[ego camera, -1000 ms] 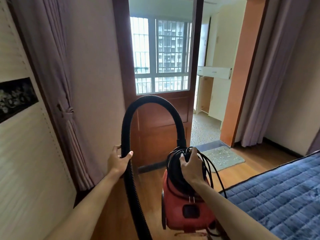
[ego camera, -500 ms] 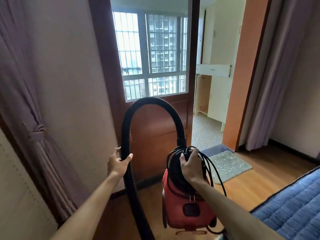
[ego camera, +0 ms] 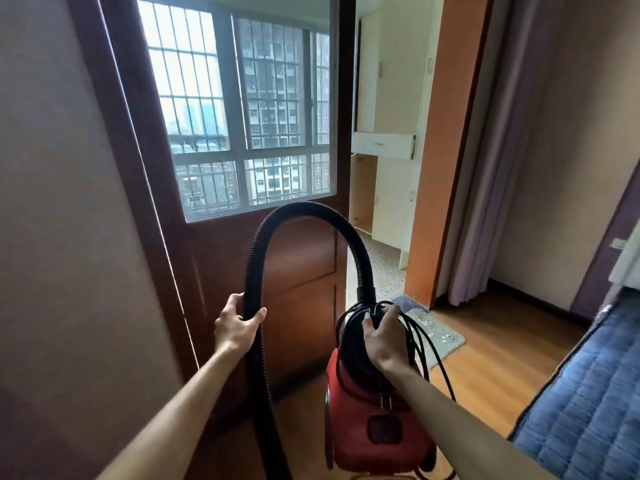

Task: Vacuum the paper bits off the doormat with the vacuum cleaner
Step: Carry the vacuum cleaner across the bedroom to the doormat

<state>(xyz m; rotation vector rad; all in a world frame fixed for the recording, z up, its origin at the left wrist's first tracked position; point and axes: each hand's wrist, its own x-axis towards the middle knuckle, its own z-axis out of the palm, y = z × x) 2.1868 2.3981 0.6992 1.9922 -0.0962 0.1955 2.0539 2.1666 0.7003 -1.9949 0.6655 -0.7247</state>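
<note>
Left grip (ego camera: 239, 329) is curled round the black ribbed hose (ego camera: 304, 211), thumb on the right side and fingers on the left. That hose arches up and over to the top of the red canister vacuum cleaner (ego camera: 363, 410). Right grip (ego camera: 384, 337) is closed over the vacuum's black top, its fingers pinning loops of the black power cord (ego camera: 372, 308) there.

Farther off to the right, the grey rectangular doormat (ego camera: 445, 339) lies on the wooden floor (ego camera: 502, 355) at the open doorway, scattered with small white paper bits (ego camera: 429, 323) and partly hidden behind the right grip and cord. The brown wooden door with a glass pane (ego camera: 304, 268) stands behind the hose. A blue quilted bed (ego camera: 588, 403) fills the near right.
</note>
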